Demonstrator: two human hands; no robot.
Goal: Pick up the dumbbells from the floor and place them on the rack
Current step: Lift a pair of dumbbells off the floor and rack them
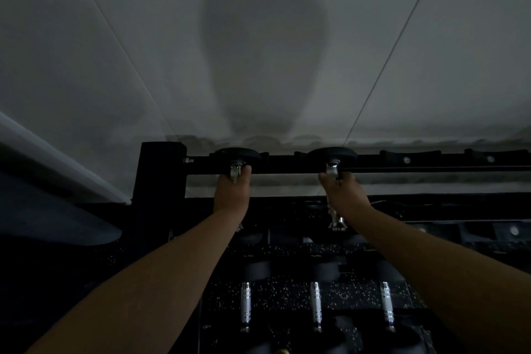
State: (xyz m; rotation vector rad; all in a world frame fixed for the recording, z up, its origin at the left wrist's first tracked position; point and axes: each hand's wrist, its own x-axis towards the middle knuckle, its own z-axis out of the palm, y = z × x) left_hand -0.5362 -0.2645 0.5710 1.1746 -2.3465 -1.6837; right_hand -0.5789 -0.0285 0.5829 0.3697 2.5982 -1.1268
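- Up top, left hand (231,195) and right hand (343,195) each grip a dumbbell (237,156) (second dumbbell (332,156)) at the rack (287,168).
- Three floor dumbbells (315,306) lie below, between the arms; wall (115,37) close behind.

Pale wall (431,52) above and beyond fingers, two thin diagonal seams. Dark soft shadow (264,46) on wall, centered between both sets of fingers. Speckled black floor (287,296) below fingers. Dim lighting.

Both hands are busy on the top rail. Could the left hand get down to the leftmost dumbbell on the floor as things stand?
Probably yes, once it lets go: the left hand is wrapped round a dumbbell handle at the rack, and nothing visible blocks the leftmost floor dumbbell.
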